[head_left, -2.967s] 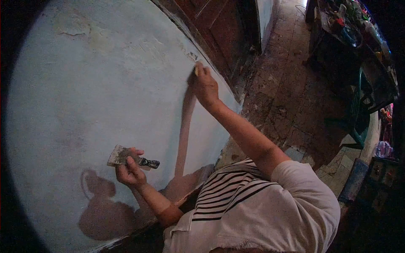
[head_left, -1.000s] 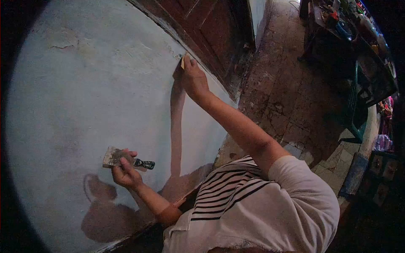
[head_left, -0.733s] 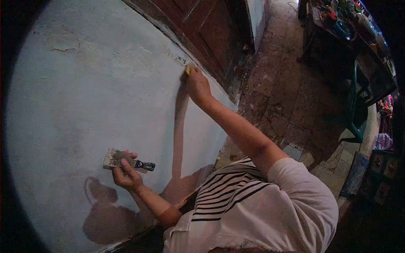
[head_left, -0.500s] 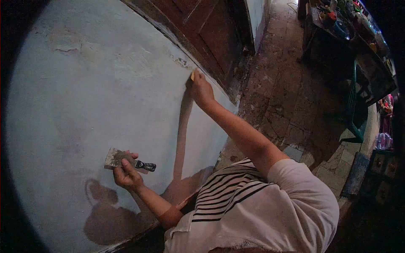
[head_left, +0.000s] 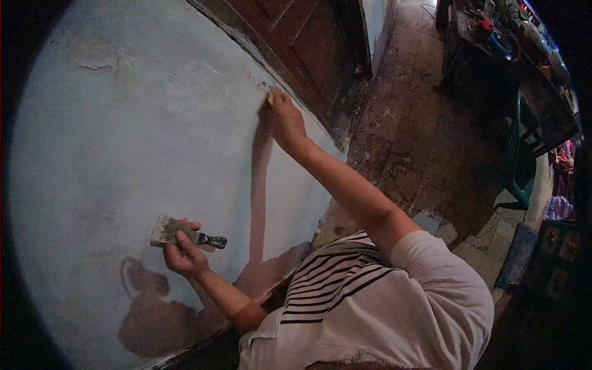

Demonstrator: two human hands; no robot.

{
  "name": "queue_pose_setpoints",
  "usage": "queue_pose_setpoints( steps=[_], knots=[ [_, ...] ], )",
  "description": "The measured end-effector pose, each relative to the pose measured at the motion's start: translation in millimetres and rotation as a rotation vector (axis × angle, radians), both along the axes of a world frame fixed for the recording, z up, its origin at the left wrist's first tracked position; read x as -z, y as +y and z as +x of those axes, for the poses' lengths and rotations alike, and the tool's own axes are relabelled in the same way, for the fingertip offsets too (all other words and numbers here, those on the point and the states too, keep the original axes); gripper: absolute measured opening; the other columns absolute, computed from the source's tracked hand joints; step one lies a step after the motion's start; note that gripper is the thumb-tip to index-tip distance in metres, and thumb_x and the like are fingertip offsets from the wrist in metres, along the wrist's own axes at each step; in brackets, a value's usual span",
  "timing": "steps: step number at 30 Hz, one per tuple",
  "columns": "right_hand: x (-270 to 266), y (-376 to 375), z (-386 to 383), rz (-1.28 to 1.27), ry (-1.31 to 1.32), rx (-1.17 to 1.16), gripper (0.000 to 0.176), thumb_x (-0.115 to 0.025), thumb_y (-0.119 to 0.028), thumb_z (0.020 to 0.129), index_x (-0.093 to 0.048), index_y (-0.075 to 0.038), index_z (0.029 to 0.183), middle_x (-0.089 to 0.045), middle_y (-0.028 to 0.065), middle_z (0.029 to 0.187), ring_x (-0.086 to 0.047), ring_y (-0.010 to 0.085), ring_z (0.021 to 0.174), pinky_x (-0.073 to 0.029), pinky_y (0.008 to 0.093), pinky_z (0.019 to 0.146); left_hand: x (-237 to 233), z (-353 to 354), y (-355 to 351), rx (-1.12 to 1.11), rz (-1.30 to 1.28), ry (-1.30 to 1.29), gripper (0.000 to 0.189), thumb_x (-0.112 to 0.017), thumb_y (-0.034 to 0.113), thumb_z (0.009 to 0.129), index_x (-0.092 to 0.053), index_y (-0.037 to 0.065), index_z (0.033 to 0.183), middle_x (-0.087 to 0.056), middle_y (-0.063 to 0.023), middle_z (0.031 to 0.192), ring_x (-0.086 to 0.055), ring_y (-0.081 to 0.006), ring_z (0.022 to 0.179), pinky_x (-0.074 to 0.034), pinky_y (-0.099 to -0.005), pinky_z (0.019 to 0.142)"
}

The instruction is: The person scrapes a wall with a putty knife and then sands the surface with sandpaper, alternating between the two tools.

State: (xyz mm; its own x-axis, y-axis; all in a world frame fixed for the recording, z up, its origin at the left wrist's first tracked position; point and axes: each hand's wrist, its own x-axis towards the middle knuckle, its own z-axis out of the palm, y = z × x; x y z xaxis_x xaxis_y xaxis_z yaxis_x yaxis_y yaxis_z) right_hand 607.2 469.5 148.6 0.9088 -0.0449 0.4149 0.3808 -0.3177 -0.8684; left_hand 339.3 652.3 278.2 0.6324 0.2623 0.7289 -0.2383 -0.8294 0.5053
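Note:
My left hand (head_left: pixel 187 255) holds a putty knife (head_left: pixel 213 241) level, its black handle speckled with white and pointing right. A lump of grey putty (head_left: pixel 179 230) sits on the knife's stained blade, close to my thumb. Higher up, my right hand (head_left: pixel 287 122) is closed on a small yellow piece (head_left: pixel 271 98), mostly covered by the fingers. That piece is at the pale wall (head_left: pixel 166 154), just below a dark chipped patch (head_left: pixel 262 84) beside the door frame. Whether it presses on the wall is hard to see.
A brown panelled door (head_left: pixel 296 49) adjoins the wall's edge. Worn floor tiles (head_left: pixel 401 135) run along the right. Farther right stand a green plastic chair (head_left: pixel 517 154) and a dark table (head_left: pixel 549 102) with cluttered items. Shadows of my head and arm fall across the wall.
My right hand has moved up and left along the wall with the yellow piece, nearer the chipped patch. The left hand with the putty knife has hardly shifted.

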Motion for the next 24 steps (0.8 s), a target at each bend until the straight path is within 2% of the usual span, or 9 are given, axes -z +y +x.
queue_pose_setpoints(
  steps=[3, 5, 7, 15, 19, 20, 21, 23, 24],
  knots=[
    [-9.8, 0.5, 0.3, -0.033, -0.106, 0.019, 0.048, -0.055, -0.016, 0.096, -0.039, -0.001, 0.138, -0.056, 0.0259, 0.118, -0.062, 0.0479, 0.102, -0.052, 0.0500, 0.082, 2.1, -2.8, 4.4, -0.005, -0.009, 0.027, 0.031, -0.048, 0.020, 0.103, -0.061, -0.008, 0.105, -0.071, -0.0157, 0.085, -0.069, -0.0223, 0.070, -0.057, -0.0366, 0.071],
    [-4.3, -10.3, 0.4, 0.200, 0.187, -0.153, 0.046, -0.056, -0.015, 0.095, -0.041, -0.001, 0.136, -0.056, 0.0273, 0.116, -0.062, 0.0484, 0.101, -0.052, 0.0513, 0.081, 0.3, -0.2, 5.3, 0.008, 0.016, 0.019, 0.031, -0.048, 0.020, 0.103, -0.061, -0.008, 0.105, -0.071, -0.0156, 0.085, -0.069, -0.0222, 0.070, -0.057, -0.0365, 0.071],
    [28.0, -5.8, 3.2, -0.048, 0.339, -0.037, 0.043, -0.056, -0.015, 0.094, -0.043, -0.001, 0.133, -0.056, 0.0283, 0.114, -0.061, 0.0482, 0.102, -0.051, 0.0514, 0.082, 0.7, -2.8, 5.5, 0.015, 0.041, 0.014, 0.030, -0.048, 0.020, 0.103, -0.061, -0.007, 0.106, -0.071, -0.0155, 0.085, -0.069, -0.0220, 0.070, -0.058, -0.0364, 0.071],
    [-28.0, -3.1, 0.6, 0.017, -0.086, -0.011, 0.038, -0.049, -0.017, 0.096, -0.043, 0.003, 0.127, -0.054, 0.0295, 0.116, -0.060, 0.0488, 0.102, -0.051, 0.0509, 0.083, 0.9, -4.8, 6.0, -0.022, -0.003, 0.045, 0.029, -0.048, 0.018, 0.102, -0.062, -0.007, 0.105, -0.072, -0.0155, 0.085, -0.071, -0.0220, 0.072, -0.058, -0.0361, 0.070],
    [9.4, -10.8, -9.2, -0.011, 0.284, -0.105, 0.038, -0.049, -0.021, 0.099, -0.043, 0.005, 0.126, -0.053, 0.0312, 0.119, -0.060, 0.0484, 0.104, -0.050, 0.0516, 0.087, -0.1, -2.2, 3.9, -0.008, -0.016, -0.019, 0.029, -0.048, 0.017, 0.102, -0.063, -0.007, 0.105, -0.072, -0.0150, 0.085, -0.071, -0.0219, 0.072, -0.058, -0.0346, 0.068],
    [9.8, -5.3, -2.9, -0.012, 0.306, -0.066, 0.040, -0.057, -0.014, 0.093, -0.043, 0.000, 0.128, -0.054, 0.0308, 0.119, -0.060, 0.0493, 0.106, -0.049, 0.0525, 0.087, -1.3, -1.8, 4.9, -0.014, 0.022, -0.014, 0.029, -0.048, 0.017, 0.102, -0.063, -0.007, 0.104, -0.072, -0.0151, 0.085, -0.071, -0.0217, 0.071, -0.058, -0.0340, 0.068],
    [3.2, -1.1, 3.8, -0.015, 0.303, -0.067, 0.040, -0.057, -0.014, 0.093, -0.043, 0.000, 0.128, -0.054, 0.0308, 0.119, -0.060, 0.0493, 0.106, -0.049, 0.0525, 0.087, -1.7, -1.4, 4.6, -0.020, 0.059, -0.007, 0.028, -0.048, 0.017, 0.102, -0.063, -0.008, 0.104, -0.072, -0.0151, 0.085, -0.071, -0.0216, 0.071, -0.058, -0.0333, 0.067],
    [-17.2, 6.9, 8.1, 0.037, -0.034, 0.026, 0.034, -0.055, -0.016, 0.095, -0.045, 0.000, 0.122, -0.054, 0.0305, 0.119, -0.059, 0.0502, 0.105, -0.049, 0.0521, 0.087, -5.4, -2.2, 0.9, -0.007, 0.056, 0.005, 0.028, -0.048, 0.017, 0.102, -0.063, -0.007, 0.104, -0.072, -0.0151, 0.085, -0.072, -0.0217, 0.071, -0.058, -0.0335, 0.067],
    [-47.5, 2.5, 4.6, 0.024, -0.071, -0.018, 0.050, -0.052, -0.014, 0.094, -0.038, 0.009, 0.136, -0.053, 0.0328, 0.121, -0.060, 0.0494, 0.104, -0.049, 0.0519, 0.089, -5.3, -1.2, -0.8, 0.007, 0.055, 0.010, 0.028, -0.047, 0.016, 0.102, -0.062, -0.007, 0.104, -0.072, -0.0150, 0.085, -0.072, -0.0218, 0.071, -0.058, -0.0337, 0.068]
  ],
)
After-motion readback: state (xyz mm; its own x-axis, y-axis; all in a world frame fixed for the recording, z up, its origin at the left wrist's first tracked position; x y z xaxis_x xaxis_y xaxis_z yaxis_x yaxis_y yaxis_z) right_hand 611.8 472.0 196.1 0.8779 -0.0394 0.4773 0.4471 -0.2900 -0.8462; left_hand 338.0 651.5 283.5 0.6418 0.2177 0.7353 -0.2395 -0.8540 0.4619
